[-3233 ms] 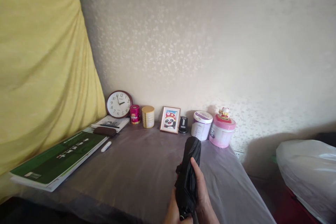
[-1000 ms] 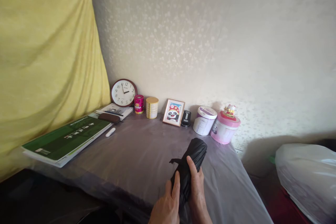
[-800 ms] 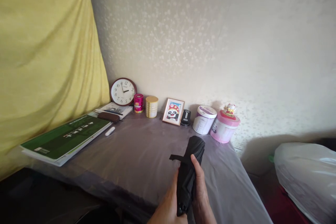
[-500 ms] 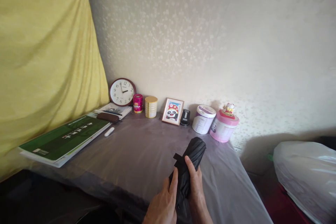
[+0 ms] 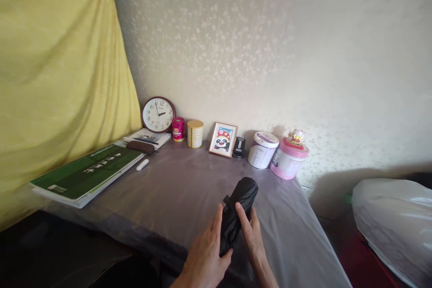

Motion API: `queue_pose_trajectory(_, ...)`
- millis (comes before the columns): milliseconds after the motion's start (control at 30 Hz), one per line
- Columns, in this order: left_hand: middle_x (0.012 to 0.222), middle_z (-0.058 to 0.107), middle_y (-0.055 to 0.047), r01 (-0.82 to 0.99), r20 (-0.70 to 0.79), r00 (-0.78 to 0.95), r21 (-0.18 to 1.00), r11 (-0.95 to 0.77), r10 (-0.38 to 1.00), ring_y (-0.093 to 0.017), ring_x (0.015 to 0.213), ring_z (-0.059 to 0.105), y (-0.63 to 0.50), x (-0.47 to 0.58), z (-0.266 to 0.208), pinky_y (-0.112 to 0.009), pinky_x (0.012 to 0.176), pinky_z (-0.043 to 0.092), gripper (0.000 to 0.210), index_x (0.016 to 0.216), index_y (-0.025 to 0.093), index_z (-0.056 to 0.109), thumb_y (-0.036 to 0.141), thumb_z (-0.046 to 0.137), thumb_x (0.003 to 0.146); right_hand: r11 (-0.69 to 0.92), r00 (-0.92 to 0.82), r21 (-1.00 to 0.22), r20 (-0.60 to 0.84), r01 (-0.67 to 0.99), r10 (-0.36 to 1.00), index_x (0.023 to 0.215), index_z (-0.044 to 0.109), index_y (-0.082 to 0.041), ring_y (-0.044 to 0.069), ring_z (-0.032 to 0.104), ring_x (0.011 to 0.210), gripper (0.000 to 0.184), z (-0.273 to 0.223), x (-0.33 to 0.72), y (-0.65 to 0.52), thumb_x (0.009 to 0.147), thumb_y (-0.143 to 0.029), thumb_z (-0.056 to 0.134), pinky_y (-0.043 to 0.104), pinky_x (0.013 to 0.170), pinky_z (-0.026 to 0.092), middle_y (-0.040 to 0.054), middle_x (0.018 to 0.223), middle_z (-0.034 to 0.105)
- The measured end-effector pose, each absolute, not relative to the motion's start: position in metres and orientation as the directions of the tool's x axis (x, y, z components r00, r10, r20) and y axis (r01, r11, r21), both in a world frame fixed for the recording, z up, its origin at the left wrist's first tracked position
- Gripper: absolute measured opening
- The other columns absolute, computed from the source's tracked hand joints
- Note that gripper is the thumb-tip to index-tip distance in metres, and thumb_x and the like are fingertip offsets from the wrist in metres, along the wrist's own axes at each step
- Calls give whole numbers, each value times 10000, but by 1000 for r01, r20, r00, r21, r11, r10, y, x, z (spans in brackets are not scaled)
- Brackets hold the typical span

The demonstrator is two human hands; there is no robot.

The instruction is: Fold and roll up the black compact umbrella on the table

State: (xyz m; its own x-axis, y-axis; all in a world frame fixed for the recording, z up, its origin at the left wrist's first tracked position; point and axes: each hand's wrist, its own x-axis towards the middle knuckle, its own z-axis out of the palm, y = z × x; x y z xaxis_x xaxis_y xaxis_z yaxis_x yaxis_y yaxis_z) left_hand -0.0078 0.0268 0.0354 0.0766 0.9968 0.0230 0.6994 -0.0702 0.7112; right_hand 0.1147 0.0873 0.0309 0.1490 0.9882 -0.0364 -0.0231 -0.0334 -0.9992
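A folded black umbrella (image 5: 248,191) slants above the near part of the table, its far end pointing up and to the right. Round its lower left side is my left hand (image 5: 209,252), with the thumb near the umbrella's bottom end. My right hand (image 5: 250,233) grips it from the right, the thumb pressed on top beside the black strap (image 5: 229,202). Both hands are closed on the umbrella; the fingers underneath are hidden.
Along the wall stand a round clock (image 5: 158,114), a pink can (image 5: 178,129), a yellow-lidded can (image 5: 195,135), a panda picture frame (image 5: 223,140) and two round tubs (image 5: 263,150). Green books (image 5: 91,171) lie left. A white plastic bag (image 5: 391,220) sits beyond the table's right edge.
The umbrella's far end has shifted slightly left. The strap that stuck out to the left now lies close against the umbrella. My left hand's thumb has come into sight at the lower end.
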Motion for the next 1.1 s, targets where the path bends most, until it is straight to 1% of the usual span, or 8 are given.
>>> queue_pose_trajectory(133,1404,368,-122,848,-30,63,529,-37,998,-229,1092,547,26,-7,27,-322,885,453,806,1415,159,33,159,483,746,59,212,-974,106,217,971,1024,617,-187,267,577,962,482,11,127,91,645,-476,688,364,859,427,64,957,662)
queue_pose_trajectory(233,1326,453,-121,909,-38,64,415,-43,997,-222,958,605,25,-5,20,-324,810,484,764,1412,178,102,127,477,748,166,244,-932,251,324,937,1054,614,-195,237,579,824,508,-4,131,92,637,-472,697,356,787,452,48,855,635)
queue_pose_trajectory(400,1275,483,-101,956,-42,71,288,-56,997,-218,883,624,23,-3,17,-324,756,505,787,1409,236,122,92,502,735,383,-35,-821,408,423,912,1105,608,-237,157,542,692,358,-6,131,90,781,-388,585,289,692,464,34,856,578)
queue_pose_trajectory(500,1258,495,-93,965,-29,69,254,-59,997,-210,861,627,21,-2,18,-323,746,510,771,1406,268,124,91,495,754,445,-133,-818,427,365,894,1009,643,-249,162,557,749,248,0,134,90,791,-350,581,281,706,466,42,908,591)
queue_pose_trajectory(600,1274,483,-100,973,-22,75,220,-69,997,-216,838,632,20,-1,17,-339,726,517,762,1401,288,143,89,500,758,431,-153,-858,404,279,902,855,659,-235,177,567,778,144,4,140,89,788,-340,587,281,701,466,35,844,607)
queue_pose_trajectory(733,1304,461,-108,982,-22,72,174,-67,997,-207,820,640,19,1,15,-329,719,519,727,1389,320,181,103,503,774,340,-207,-921,301,191,931,761,665,-228,152,540,637,148,12,150,81,777,-361,602,265,624,454,10,726,594)
queue_pose_trajectory(933,1315,458,-114,993,-60,56,104,-50,997,-216,818,645,19,5,22,-332,692,539,690,1374,351,221,91,484,791,352,-359,-920,274,173,892,694,667,-218,146,533,635,170,28,148,78,779,-347,594,260,625,442,4,683,576)
queue_pose_trajectory(1100,1309,462,-130,988,-84,81,138,-69,993,-236,857,643,18,3,26,-349,707,545,677,1359,340,272,74,493,778,301,-380,-936,215,183,899,713,654,-203,126,538,619,198,32,134,90,798,-354,559,242,602,451,-9,698,566)
